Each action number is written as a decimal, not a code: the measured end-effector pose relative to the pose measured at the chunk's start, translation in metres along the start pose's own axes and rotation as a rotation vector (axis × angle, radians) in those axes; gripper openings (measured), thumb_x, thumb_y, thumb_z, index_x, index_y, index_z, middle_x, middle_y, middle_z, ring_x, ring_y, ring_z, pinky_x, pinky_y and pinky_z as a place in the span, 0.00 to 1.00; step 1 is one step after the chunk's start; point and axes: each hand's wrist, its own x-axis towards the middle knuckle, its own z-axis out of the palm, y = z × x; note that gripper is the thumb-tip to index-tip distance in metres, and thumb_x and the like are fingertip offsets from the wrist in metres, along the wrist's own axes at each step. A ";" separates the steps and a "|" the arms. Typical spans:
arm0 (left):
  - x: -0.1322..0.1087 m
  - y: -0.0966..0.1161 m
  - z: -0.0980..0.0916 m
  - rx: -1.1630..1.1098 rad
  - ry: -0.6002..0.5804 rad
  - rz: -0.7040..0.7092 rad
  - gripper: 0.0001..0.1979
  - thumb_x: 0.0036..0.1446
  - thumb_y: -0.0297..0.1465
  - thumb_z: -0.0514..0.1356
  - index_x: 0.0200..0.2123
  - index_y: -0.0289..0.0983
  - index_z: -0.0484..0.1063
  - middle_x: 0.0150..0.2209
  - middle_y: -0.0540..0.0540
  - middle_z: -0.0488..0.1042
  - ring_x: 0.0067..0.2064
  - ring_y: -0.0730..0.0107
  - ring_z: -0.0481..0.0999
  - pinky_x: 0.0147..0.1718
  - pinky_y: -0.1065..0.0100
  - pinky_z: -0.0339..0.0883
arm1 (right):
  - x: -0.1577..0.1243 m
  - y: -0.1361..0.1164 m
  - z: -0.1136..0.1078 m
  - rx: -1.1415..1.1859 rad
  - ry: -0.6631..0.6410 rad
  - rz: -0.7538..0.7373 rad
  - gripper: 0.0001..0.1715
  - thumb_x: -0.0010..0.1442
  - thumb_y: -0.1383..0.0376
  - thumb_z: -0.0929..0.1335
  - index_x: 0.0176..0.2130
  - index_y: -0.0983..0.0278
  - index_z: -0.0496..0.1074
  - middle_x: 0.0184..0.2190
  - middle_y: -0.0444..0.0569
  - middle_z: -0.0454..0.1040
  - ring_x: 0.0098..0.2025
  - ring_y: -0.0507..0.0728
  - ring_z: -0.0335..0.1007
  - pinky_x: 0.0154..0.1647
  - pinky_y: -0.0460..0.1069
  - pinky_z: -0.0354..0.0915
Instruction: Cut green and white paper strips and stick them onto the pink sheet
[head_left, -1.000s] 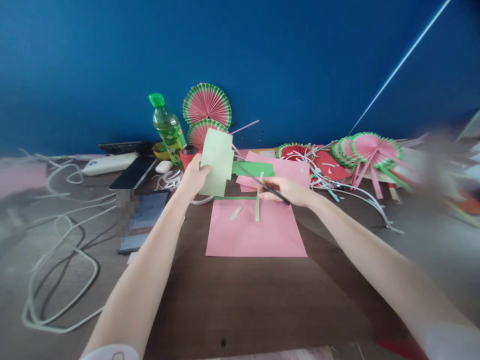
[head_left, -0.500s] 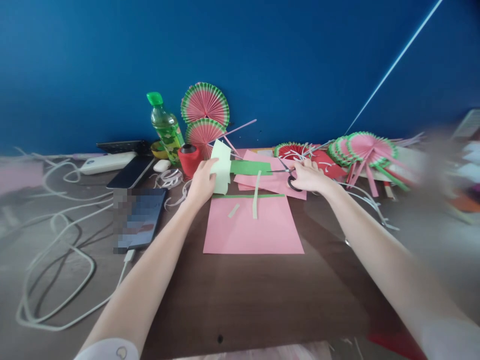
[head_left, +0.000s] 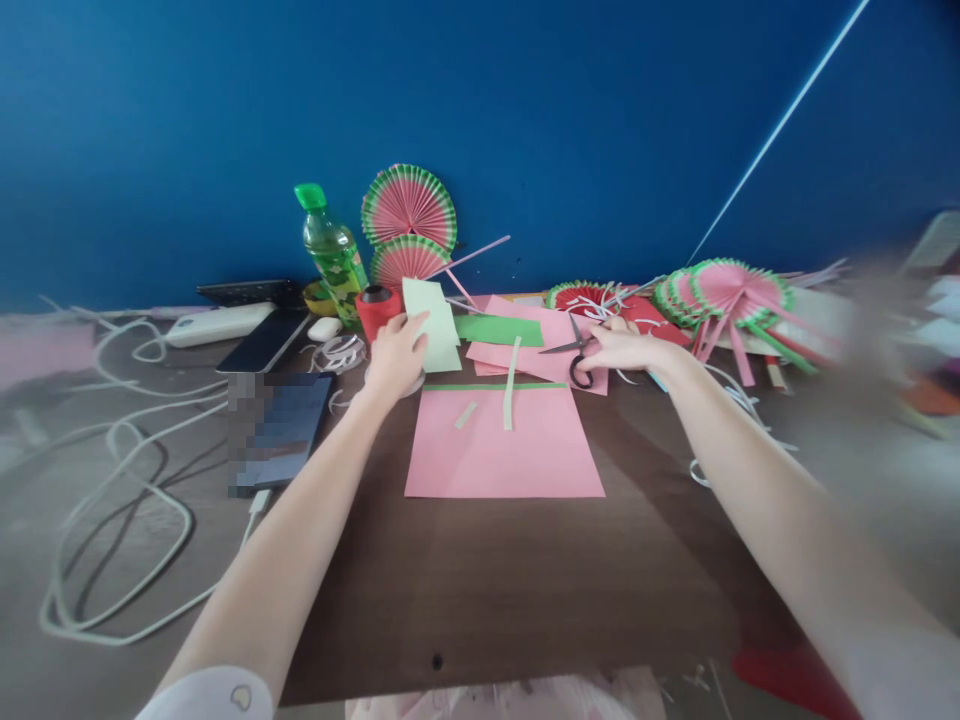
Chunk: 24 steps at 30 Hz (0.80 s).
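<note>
One paper [head_left: 433, 322] sits pinched in left fingers [head_left: 415, 324]; right fingers [head_left: 609, 342], seemingly released, touch scissors [head_left: 576, 356].

Dark wooden table [head_left: 487, 580] carries a pink sheet [head_left: 504, 450] just below the left hand [head_left: 394, 355]. Scissors [head_left: 574, 358] lie just beside the right hand [head_left: 622, 348]. A phone [head_left: 281, 430] lies left of the left hand.
</note>
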 end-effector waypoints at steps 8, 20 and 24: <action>0.010 -0.002 -0.046 0.087 -0.472 -0.157 0.08 0.45 0.36 0.58 0.19 0.39 0.69 0.21 0.46 0.70 0.27 0.60 0.69 0.29 0.64 0.57 | -0.008 -0.010 -0.009 -0.003 0.074 0.055 0.30 0.45 0.62 0.65 0.49 0.61 0.66 0.52 0.61 0.61 0.56 0.75 0.53 0.49 0.67 0.56; 0.013 -0.006 -0.082 -0.011 -0.395 -0.139 0.07 0.40 0.37 0.59 0.22 0.39 0.71 0.22 0.50 0.73 0.26 0.66 0.71 0.25 0.69 0.59 | -0.010 -0.033 -0.006 0.158 0.310 -0.262 0.16 0.51 0.64 0.64 0.40 0.64 0.74 0.41 0.55 0.70 0.50 0.63 0.63 0.53 0.57 0.57; 0.013 -0.006 -0.089 -0.447 -0.252 -0.298 0.06 0.46 0.34 0.58 0.25 0.37 0.67 0.23 0.48 0.75 0.27 0.67 0.75 0.28 0.68 0.66 | -0.016 -0.043 -0.008 0.251 0.370 -0.270 0.14 0.51 0.66 0.63 0.37 0.64 0.75 0.39 0.54 0.68 0.46 0.62 0.65 0.50 0.55 0.59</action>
